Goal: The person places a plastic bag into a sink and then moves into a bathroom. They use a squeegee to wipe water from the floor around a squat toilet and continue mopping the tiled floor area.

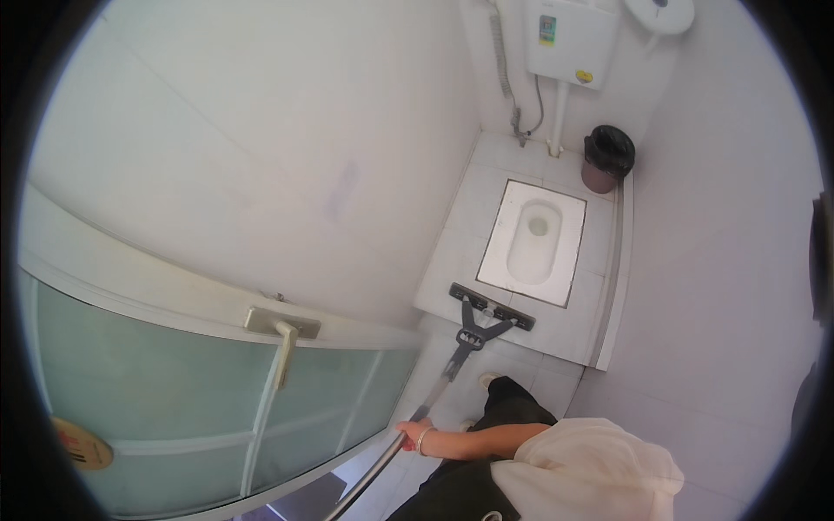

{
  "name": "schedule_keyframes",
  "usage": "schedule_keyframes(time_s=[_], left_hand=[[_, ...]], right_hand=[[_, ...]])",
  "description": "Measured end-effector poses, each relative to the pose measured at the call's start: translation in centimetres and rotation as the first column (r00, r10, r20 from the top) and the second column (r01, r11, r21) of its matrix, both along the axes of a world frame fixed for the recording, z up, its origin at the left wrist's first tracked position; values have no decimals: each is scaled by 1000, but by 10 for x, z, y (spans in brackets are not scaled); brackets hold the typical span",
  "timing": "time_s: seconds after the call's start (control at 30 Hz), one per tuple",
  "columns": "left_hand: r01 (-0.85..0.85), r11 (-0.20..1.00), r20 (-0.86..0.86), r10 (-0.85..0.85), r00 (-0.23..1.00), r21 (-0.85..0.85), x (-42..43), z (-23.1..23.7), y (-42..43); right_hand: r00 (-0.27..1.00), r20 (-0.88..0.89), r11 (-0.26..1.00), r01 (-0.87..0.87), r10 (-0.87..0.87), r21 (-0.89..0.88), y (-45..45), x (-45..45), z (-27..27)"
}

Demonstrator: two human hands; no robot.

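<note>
My right hand (416,435), with a bracelet at the wrist, is closed around the metal pole of a mop (381,465). The pole runs down past the lower picture edge. At its far end, a dark grey Y-shaped bracket (472,335) joins a long, narrow mop head (492,306). The head is at the front of the raised tiled platform (449,267), just before a white squat toilet (534,241) set into the tiles. My left hand is out of view.
A glazed door (176,397) with a lever handle (287,352) stands at the left. A lined waste bin (606,159) sits in the back right corner. A cistern (572,42) and a paper dispenser (661,13) hang on the back wall. The platform has a step edge.
</note>
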State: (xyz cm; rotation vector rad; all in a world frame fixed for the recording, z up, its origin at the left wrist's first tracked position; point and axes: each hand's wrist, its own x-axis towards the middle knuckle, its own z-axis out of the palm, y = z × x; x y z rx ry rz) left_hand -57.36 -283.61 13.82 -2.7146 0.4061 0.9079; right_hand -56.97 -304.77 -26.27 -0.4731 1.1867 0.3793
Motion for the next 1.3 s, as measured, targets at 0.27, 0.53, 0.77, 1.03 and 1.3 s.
schedule_keyframes(time_s=[0.27, 0.53, 0.77, 1.03, 1.3], left_hand=[[381, 918, 134, -366, 921, -108, -4, -87, -32], [368, 832, 94, -363, 927, -416, 32, -211, -259], [101, 924, -332, -232, 914, -368, -4, -293, -232], [-28, 931, -375, -118, 920, -363, -44, -280, -67], [-114, 936, -279, 18, 960, -333, -78, -231, 63]], right_hand=[[966, -160, 752, 48, -201, -657, -149, 13, -30], [870, 211, 706, 486, -445, -516, -387, 51, -101], [892, -411, 765, -130, -187, -631, -320, 24, -132], [842, -534, 761, -298, -75, -577, -166, -5, -105], [810, -586, 818, -327, -14, -472, 20, -33, -95]])
